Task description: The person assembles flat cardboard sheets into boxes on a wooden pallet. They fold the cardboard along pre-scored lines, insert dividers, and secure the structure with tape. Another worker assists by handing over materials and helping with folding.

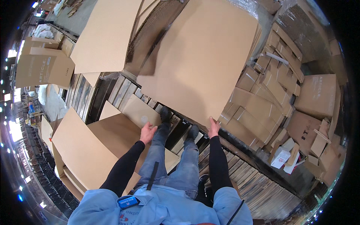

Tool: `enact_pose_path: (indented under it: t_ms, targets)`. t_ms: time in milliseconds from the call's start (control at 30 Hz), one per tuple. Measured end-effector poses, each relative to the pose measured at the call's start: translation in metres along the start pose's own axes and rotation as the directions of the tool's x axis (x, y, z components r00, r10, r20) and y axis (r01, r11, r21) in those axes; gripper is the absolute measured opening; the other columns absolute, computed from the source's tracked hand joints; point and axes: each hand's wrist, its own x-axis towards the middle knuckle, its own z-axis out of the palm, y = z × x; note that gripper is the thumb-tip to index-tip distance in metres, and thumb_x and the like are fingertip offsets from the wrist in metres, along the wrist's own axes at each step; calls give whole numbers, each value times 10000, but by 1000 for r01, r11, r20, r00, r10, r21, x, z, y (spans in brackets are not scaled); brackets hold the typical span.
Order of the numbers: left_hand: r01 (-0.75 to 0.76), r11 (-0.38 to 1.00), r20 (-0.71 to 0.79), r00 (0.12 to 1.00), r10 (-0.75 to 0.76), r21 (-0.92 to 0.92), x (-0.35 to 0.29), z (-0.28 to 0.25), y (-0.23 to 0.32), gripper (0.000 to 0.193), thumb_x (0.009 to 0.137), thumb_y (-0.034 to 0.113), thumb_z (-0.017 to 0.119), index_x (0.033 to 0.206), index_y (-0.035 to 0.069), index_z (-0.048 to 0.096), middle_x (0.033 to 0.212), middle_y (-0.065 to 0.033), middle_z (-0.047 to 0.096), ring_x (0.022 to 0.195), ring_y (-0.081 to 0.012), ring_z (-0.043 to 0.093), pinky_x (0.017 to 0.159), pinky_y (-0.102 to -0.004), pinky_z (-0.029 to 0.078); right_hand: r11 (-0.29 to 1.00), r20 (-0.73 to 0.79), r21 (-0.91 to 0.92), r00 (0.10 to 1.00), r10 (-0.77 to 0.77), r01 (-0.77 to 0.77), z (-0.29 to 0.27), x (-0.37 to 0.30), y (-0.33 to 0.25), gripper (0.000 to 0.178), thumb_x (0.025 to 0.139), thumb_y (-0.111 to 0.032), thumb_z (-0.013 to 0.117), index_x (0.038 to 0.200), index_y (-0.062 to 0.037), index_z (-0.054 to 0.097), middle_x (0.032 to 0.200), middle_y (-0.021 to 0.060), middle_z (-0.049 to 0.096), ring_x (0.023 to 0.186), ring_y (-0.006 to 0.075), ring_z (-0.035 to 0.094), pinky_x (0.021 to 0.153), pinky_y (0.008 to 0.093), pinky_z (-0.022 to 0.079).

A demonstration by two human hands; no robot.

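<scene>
A large flat brown cardboard sheet (198, 56) stretches away in front of me, lying on a stack. My right hand (214, 127) pinches its near right corner, thumb on top and the fingers mostly hidden. Beside my left knee, my left hand (148, 133) is loosely closed with the fingers curled, and nothing shows in it. It is apart from the sheet and closest to a tan cardboard panel (139, 111) with a pale round mark. An open cardboard box (84, 146) with a big raised flap stands to the left.
More large cardboard sheets (105, 33) stand at the far left. Folded flat cartons (258, 108) are piled on the right, near a closed brown box (317, 95) and a small white box (280, 156). Wooden pallet slats (243, 180) lie by my right side. My feet are on slats with gaps.
</scene>
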Motion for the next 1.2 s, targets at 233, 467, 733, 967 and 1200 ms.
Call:
enact_pose_path:
  t_ms: [233, 467, 733, 967, 1200]
  targets:
    - [-3, 1000, -28, 1000, 4, 26, 32, 1, -22, 463, 837, 307, 686, 1089, -52, 539, 1011, -231, 676, 900, -330, 680, 806, -407, 521, 999, -99, 3, 994, 43, -42, 34, -2, 30, 445, 846, -251, 716, 1226, -58, 587, 1186, 53, 615, 1047, 206, 584, 915, 428, 452]
    - [-28, 999, -3, 1000, 28, -40, 51, 11, -19, 580, 842, 301, 681, 1239, -70, 476, 1109, -230, 650, 922, -312, 678, 800, -393, 526, 991, -158, -70, 982, 103, -115, 45, -25, 18, 538, 799, -337, 762, 1167, -15, 539, 1093, 118, 612, 978, 264, 623, 727, 435, 544]
    - [65, 994, 104, 993, -55, -86, 59, 23, -8, 699, 847, 298, 685, 1353, -78, 383, 1192, -206, 619, 974, -259, 659, 776, -355, 532, 986, -235, -101, 966, 109, -136, 34, -23, 5, 852, 741, -415, 809, 1328, 13, 363, 1242, 159, 517, 1084, 290, 586, 791, 488, 541]
    - [130, 964, 173, 981, -91, -234, 62, 22, -18, 666, 883, 290, 663, 1353, -75, 364, 1257, -210, 574, 1004, -261, 637, 756, -348, 534, 973, 199, -230, 980, 24, 23, 18, -31, -11, 590, 835, -362, 738, 1248, 7, 536, 1181, 108, 622, 1114, 213, 579, 922, 380, 482]
    - [192, 534, 130, 980, -153, -823, 61, -10, -16, 791, 957, 477, 509, 1505, 57, 122, 1414, -206, 430, 1221, -345, 508, 894, -511, 495, 985, 183, 124, 973, -140, 119, 0, -96, -61, 486, 847, -184, 722, 1219, 54, 521, 1177, 103, 619, 1058, 169, 585, 950, 319, 440]
